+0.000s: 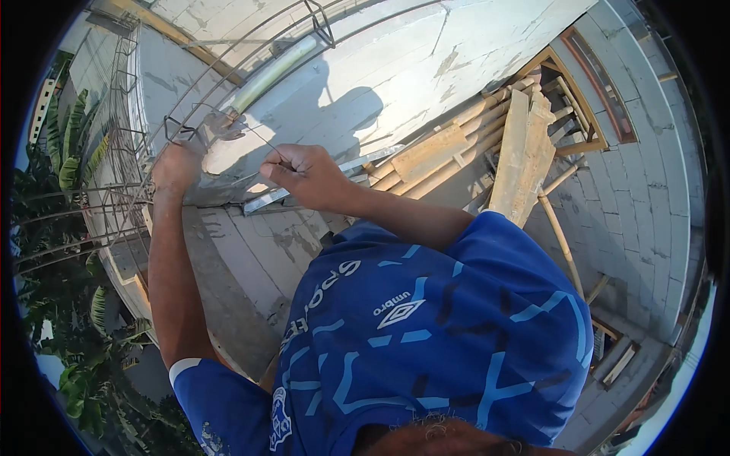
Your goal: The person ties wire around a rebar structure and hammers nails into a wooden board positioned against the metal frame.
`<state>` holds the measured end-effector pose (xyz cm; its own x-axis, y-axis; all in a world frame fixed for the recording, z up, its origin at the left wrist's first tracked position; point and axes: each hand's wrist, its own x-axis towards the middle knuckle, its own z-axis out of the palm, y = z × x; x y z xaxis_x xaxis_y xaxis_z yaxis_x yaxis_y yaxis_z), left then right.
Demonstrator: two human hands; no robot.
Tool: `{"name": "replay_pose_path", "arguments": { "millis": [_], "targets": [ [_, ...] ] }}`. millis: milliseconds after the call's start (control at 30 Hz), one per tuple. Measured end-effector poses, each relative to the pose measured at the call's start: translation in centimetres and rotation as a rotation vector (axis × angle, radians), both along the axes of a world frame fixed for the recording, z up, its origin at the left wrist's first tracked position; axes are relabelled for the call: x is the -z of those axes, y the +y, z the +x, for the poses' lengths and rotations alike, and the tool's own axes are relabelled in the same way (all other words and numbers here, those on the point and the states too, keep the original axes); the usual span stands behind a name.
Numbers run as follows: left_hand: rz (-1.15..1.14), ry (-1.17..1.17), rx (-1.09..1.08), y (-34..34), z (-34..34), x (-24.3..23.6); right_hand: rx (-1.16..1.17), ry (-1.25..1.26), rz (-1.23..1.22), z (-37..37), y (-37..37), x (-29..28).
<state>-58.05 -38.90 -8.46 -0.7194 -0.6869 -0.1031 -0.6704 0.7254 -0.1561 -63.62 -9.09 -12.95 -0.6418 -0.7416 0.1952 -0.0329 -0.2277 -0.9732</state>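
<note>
A long cage of thin steel bars (226, 55) with square stirrups runs diagonally across the upper left, above a pale block wall. My left hand (177, 167) is closed at its lower end, on a steel bar beside a stirrup (171, 128). My right hand (303, 175) is pinched shut on a thin wire (264, 140), which stretches up and left toward the cage. Between the bars lies a pale greenish pipe (274, 74), its lower end close to a rough grey patch. What my left fingers wrap is partly hidden.
Bamboo poles (487, 121) and rough planks (521, 152) make a scaffold at right, near a wooden window frame (589, 114). More steel bars (68, 224) jut out at left. Beyond the wall's edge are banana plants (72, 144), well below.
</note>
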Motion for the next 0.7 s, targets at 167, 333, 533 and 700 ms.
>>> {"name": "replay_pose_path", "arguments": {
  "millis": [167,333,533,700],
  "targets": [
    [0.074,0.072,0.093,-0.7,1.5,-0.2,-0.027,-0.154,0.057,0.2,-0.1,-0.1],
    [0.069,0.083,0.105,-0.6,2.2,-0.5,-0.054,-0.238,0.145,0.3,-0.8,-0.6],
    [-0.036,-0.125,0.241,4.1,4.0,-4.2,-0.121,-0.266,0.11,0.6,-2.3,-0.6],
    [0.157,0.318,0.329,11.3,7.8,-8.2,-0.216,-0.239,0.151,0.7,-3.4,-1.9]
  ]
}}
